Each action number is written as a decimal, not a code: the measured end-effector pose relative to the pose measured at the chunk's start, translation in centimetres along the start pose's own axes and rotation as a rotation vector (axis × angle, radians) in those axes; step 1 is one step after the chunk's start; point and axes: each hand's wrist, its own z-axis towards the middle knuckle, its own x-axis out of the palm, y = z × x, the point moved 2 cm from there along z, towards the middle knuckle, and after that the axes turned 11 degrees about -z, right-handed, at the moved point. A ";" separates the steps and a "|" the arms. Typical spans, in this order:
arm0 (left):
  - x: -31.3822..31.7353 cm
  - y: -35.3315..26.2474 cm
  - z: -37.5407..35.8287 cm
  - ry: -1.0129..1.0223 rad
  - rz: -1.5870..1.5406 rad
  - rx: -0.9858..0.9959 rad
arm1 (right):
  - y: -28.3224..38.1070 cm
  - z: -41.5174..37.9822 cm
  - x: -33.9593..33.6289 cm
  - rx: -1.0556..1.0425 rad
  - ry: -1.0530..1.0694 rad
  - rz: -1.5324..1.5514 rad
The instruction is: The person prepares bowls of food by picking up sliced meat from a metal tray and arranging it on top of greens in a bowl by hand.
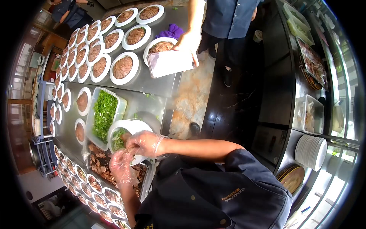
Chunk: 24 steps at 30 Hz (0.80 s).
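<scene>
My right hand (pixel 146 143), in a clear plastic glove, is closed with brownish meat slices at its fingertips. Against it, my left hand (pixel 122 165), also gloved, has its fingers closed around the same slices; the exact grip is partly hidden. Both are over the near edge of a white bowl (pixel 142 125) with chopped greens (pixel 119 138) inside. Left of the bowl stands a clear tub (pixel 121 108) full of chopped greens (pixel 103 114). Beneath my left hand lies a metal tray (pixel 151 177) of cut meat (pixel 100 162).
Many plates of sliced meat (pixel 124 68) cover the steel table (pixel 152 86). Across it a co-worker's hand (pixel 189 41) holds a white container (pixel 171 65) by a meat plate (pixel 160 47). Filled bowls (pixel 94 183) stand lower left, stacked plates (pixel 310 152) at right.
</scene>
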 end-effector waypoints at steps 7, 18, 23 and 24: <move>2.1 -0.3 -0.3 0.103 0.220 0.095 | -2.9 -3.6 -2.2 0.310 0.004 0.937; -6.4 5.0 -1.2 -0.166 -0.170 0.004 | -5.9 1.3 0.0 0.263 0.080 0.217; -8.9 6.8 -1.4 -0.205 -0.178 -0.032 | -6.9 9.2 3.0 0.282 0.356 -0.401; -9.2 6.7 -1.4 -0.189 -0.200 -0.017 | -7.3 9.9 3.5 0.279 0.367 -0.404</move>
